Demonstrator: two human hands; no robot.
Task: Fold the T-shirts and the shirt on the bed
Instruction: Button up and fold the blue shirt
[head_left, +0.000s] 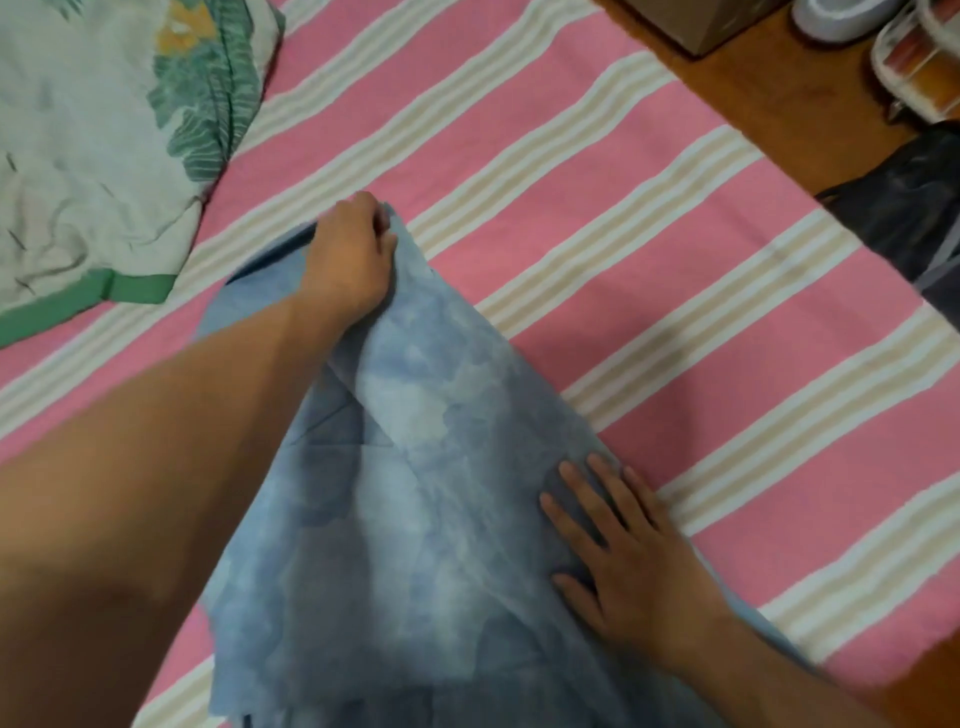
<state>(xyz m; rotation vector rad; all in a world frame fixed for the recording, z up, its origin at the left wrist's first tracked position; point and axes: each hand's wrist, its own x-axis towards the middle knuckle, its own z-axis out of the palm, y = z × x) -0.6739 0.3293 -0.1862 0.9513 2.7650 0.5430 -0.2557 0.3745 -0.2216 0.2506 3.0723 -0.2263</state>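
A blue tie-dye T-shirt (410, 493) lies on the pink and cream striped bed (623, 249) in the lower middle of the view. My left hand (348, 254) grips its far corner, with the cloth raised off the bed and running down from the fist. Flat with straight fingers, my right hand (623, 551) presses on the shirt's right side. A white garment with a green leaf print and a green hem (93, 156) lies crumpled at the upper left of the bed.
The bed's right edge meets a wooden floor (769, 93). A dark bag (914, 213) lies on the floor beside the bed. A cardboard box (701, 21), a white round object (836, 15) and clear plastic containers (919, 67) stand at the top right.
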